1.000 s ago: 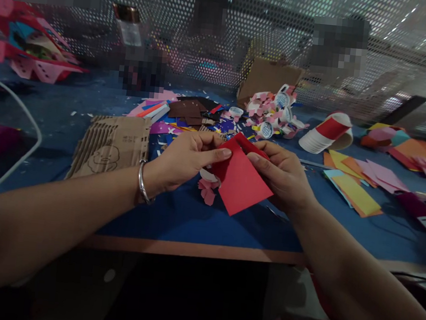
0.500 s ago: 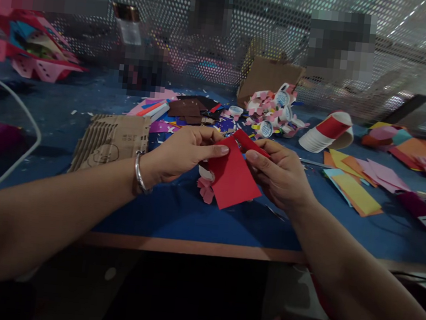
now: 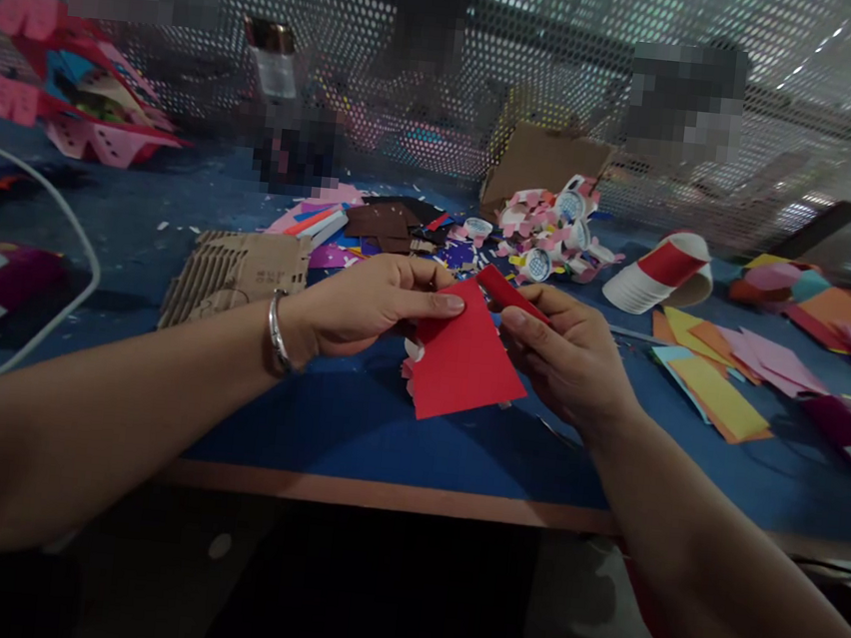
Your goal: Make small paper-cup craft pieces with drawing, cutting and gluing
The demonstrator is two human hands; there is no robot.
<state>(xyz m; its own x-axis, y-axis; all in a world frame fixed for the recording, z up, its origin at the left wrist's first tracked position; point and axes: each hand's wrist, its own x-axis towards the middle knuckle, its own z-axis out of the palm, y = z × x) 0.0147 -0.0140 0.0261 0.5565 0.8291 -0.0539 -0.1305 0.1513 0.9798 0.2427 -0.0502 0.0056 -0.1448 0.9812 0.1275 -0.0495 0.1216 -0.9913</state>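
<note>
Between thumb and fingers, my left hand (image 3: 389,305) pinches the upper left corner of a red sheet of paper (image 3: 463,358) above the table. My right hand (image 3: 569,348) grips a narrower red paper strip (image 3: 510,292), thumb on top; its upper end lies close to the sheet's top edge. I cannot tell whether the two pieces are joined. Behind the sheet's left edge a bit of a pink-and-white paper piece (image 3: 411,363) shows, mostly hidden. On the table below my right hand lies a thin metal object (image 3: 556,432), too blurred to name.
Corrugated cardboard (image 3: 238,271) lies at the left. Pink-and-white paper crafts (image 3: 547,220) are heaped at the back, near brown paper sheets (image 3: 382,220). A red-banded paper cup (image 3: 660,271) and coloured paper (image 3: 723,393) sit right. A purple power strip (image 3: 11,289) with a white cable is far left.
The red sheet has turned slightly and covers more of the pink piece behind it. The strip has separated a little from the sheet's right edge. The whole view has shifted slightly.
</note>
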